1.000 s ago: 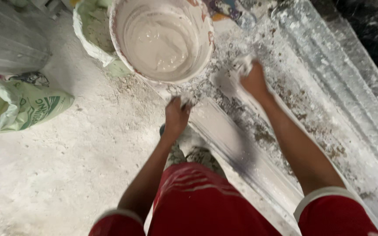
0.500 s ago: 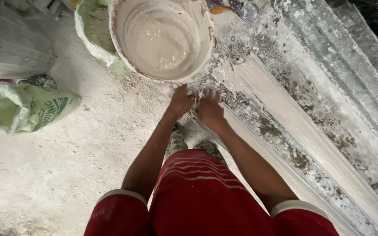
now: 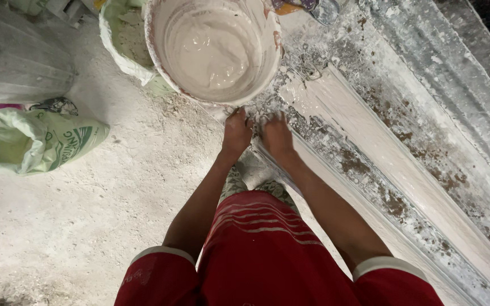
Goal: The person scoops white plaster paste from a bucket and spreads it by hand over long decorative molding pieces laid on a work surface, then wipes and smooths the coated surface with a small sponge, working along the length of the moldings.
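Bucket (image 3: 216, 51): wet white plaster, landmark. L hand (image 3: 237, 133) + R hand (image 3: 276, 136): now together just below bucket rim, R drawn in off the long mould (image 3: 370, 141); grip of both closed on a plaster-soaked fibre clump (image 3: 254, 120). Green sack (image 3: 35, 141): well left of bucket

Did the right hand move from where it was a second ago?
Yes. The right hand came in from out along the long white moulding toward the bucket, and now sits beside the left hand just under the bucket's rim.
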